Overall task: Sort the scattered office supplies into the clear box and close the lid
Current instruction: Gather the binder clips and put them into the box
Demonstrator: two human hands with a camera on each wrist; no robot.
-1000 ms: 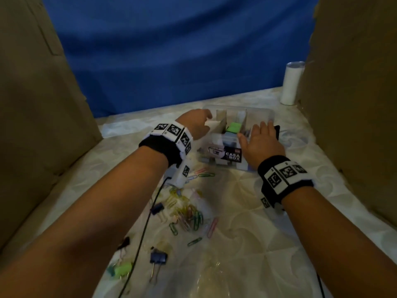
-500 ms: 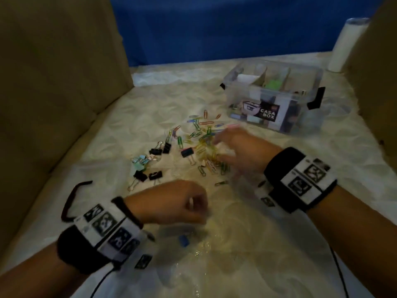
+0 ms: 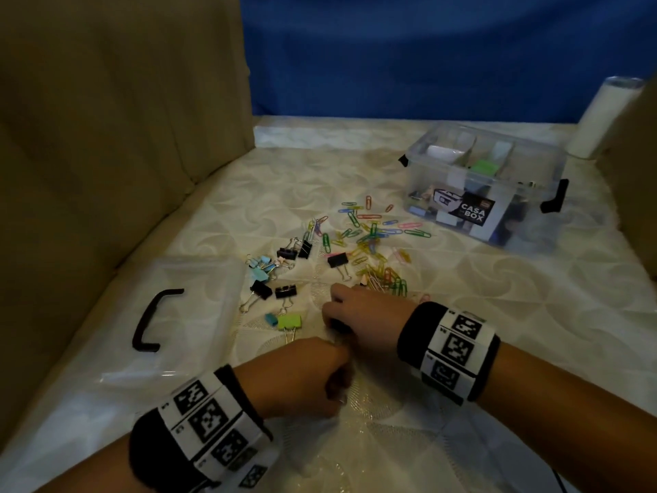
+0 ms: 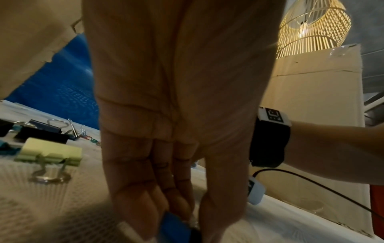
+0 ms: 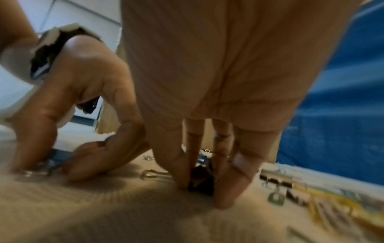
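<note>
Far out to the left of your left hand [image 3: 302,375] the clear lid [image 3: 170,314] lies flat on the surface [image 3: 497,314], its black handle up. Your left hand is down on the surface with its fingers curled, pinching a blue binder clip [image 4: 174,228] between fingertips and thumb. Just beyond that hand lie a green binder clip [image 3: 289,322] and several black ones. Your right hand [image 3: 369,322], just beside and ahead of the left, has its fingers bent down, thumb and forefinger closed on a black binder clip [image 5: 200,182] that sits on the surface. Just past its knuckles spreads the heap of coloured paper clips [image 3: 377,250]. Well beyond your right hand and off to its right stands the clear box [image 3: 487,186], open, with dividers inside.
</note>
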